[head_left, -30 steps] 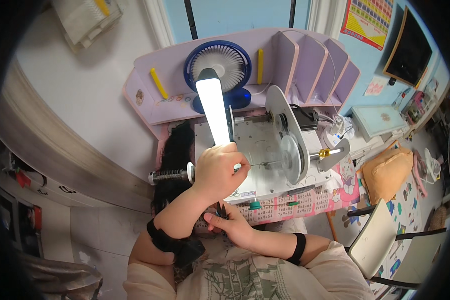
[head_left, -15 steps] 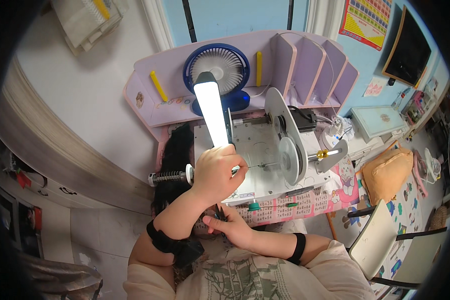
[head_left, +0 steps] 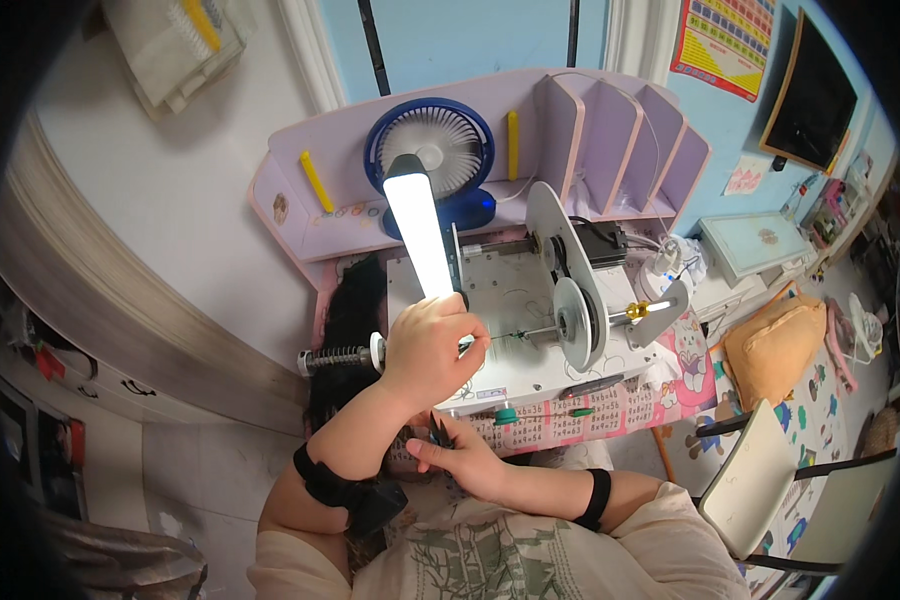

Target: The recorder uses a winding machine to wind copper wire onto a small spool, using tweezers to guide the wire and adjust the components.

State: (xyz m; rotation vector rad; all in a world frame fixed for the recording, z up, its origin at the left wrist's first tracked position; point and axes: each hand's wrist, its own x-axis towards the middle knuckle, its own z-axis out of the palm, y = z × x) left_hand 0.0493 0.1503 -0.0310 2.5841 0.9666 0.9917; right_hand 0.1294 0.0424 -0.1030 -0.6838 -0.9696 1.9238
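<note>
My left hand is over the front left of a white machine with discs and a thin shaft. Its thumb and forefinger are pinched together near the shaft's tip; what they hold is too small to make out. Between the fingers and the shaft a fine dark strand shows. Lower down, close to my body, my right hand is closed around a dark pointed tool, its exact kind partly hidden. A glowing white bar lamp rises just behind my left hand.
Behind the machine stand a blue desk fan and a lilac shelf. Long black hair-like strands lie along the machine's left side, by a spring-loaded rod. At the right are a chair and an orange cushion.
The view has shifted slightly, so the machine and fan sit a little lower. My left hand has barely moved; the dark strand by the shaft shows more plainly. My right hand keeps its place.
</note>
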